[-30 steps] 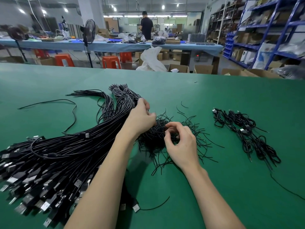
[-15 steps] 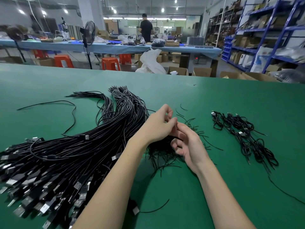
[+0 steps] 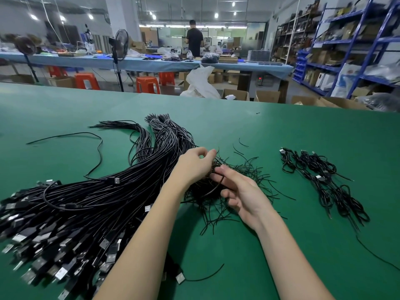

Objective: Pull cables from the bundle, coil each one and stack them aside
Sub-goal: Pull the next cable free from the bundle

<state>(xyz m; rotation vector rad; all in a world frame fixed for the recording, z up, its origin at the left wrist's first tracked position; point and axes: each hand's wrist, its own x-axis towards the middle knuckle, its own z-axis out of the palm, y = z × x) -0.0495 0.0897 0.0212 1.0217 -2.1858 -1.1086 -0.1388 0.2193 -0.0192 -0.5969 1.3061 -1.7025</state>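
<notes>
Green table (image 3: 303, 137) carries the bundle (image 3: 91, 204), plugs near-left, tails far-centre; left hand (image 3: 195, 164) and right hand (image 3: 242, 192) pinch ties (image 3: 244, 169).

Bright, even light on my feed, mostly from ceiling lamps (image 3: 233, 4) w/ small flares round each. Green table (image 3: 303, 148) evenly lit, no hot glare; soft shadows under both forearms, darkest below the left one. White sheen runs along the cable bundle (image 3: 97, 191). USB plugs (image 3: 39, 263) at lower left smear w/ motion blur. Wide-angle bend: table's far edge bows, blue shelving (image 3: 357, 50) leans at right. Background soft, esp. the fan (image 3: 27, 45) far left.
</notes>
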